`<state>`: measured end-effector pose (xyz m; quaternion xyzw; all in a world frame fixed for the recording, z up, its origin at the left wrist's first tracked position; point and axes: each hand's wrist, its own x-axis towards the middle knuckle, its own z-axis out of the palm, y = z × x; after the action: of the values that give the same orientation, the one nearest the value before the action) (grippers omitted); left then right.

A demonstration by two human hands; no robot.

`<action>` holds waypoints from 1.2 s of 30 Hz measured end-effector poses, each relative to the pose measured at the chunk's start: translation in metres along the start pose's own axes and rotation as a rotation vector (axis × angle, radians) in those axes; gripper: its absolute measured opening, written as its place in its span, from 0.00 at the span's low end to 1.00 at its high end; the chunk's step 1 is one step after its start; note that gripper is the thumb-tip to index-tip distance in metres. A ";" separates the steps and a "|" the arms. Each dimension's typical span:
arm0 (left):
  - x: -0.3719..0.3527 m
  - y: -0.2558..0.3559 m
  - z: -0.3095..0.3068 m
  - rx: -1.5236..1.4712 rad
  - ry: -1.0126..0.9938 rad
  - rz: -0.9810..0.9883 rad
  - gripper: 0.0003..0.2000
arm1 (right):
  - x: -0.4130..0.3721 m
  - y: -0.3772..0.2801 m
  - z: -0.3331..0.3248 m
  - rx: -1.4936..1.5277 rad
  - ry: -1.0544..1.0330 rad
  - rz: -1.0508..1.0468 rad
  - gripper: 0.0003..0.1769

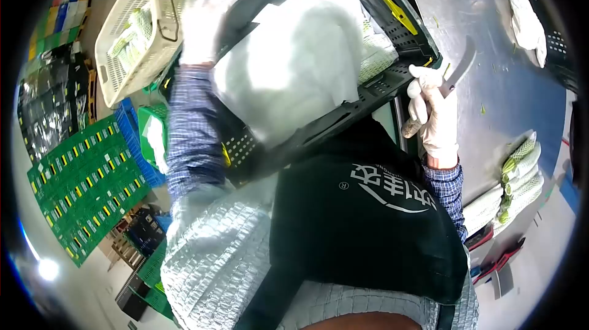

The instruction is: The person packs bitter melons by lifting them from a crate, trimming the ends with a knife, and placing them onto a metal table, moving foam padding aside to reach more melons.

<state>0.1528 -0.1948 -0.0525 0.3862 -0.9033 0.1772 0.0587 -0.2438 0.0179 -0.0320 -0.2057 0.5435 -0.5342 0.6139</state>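
My right hand (434, 109), in a pale glove, is closed around the handle of a knife (461, 67) whose curved blade points up and away over the metal table. My left hand (207, 26), gloved in white and smeared by motion, is at the left side of a black crate (334, 118). A large white sheet (291, 54) lies across most of the crate and hides much of what is inside. Beside the sheet, whitish net-wrapped goods (377, 57) show in the crate. A yellow bar (389, 0) runs along its far right side.
Bundles of net-wrapped vegetables (520, 173) lie on the metal table (485, 121) at right. A white cloth or bag (524, 20) is farther back. At left stand a cream basket (109, 84) holding similar vegetables, a green bin (147, 115) and stacked green crates (86, 189).
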 end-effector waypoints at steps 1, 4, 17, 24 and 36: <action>0.012 0.060 0.040 -0.636 0.224 -0.391 0.28 | 0.000 0.000 0.003 -0.017 0.013 0.024 0.14; 0.005 0.161 0.117 -0.022 -0.015 0.101 0.37 | -0.002 -0.008 0.013 -0.103 0.052 0.018 0.14; -0.208 0.155 0.078 -0.536 -1.177 -0.232 0.59 | 0.006 0.008 0.010 -0.061 0.020 0.107 0.15; -0.171 0.203 0.046 -0.550 -1.178 -0.605 0.41 | 0.011 -0.005 0.019 -0.065 -0.089 0.028 0.14; -0.157 0.092 0.002 -0.715 -0.017 -1.056 0.20 | 0.021 0.009 0.012 -0.081 -0.169 0.061 0.14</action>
<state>0.1957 -0.0301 -0.1181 0.7372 -0.5953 -0.1911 0.2563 -0.2325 -0.0012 -0.0446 -0.2579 0.5169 -0.4737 0.6647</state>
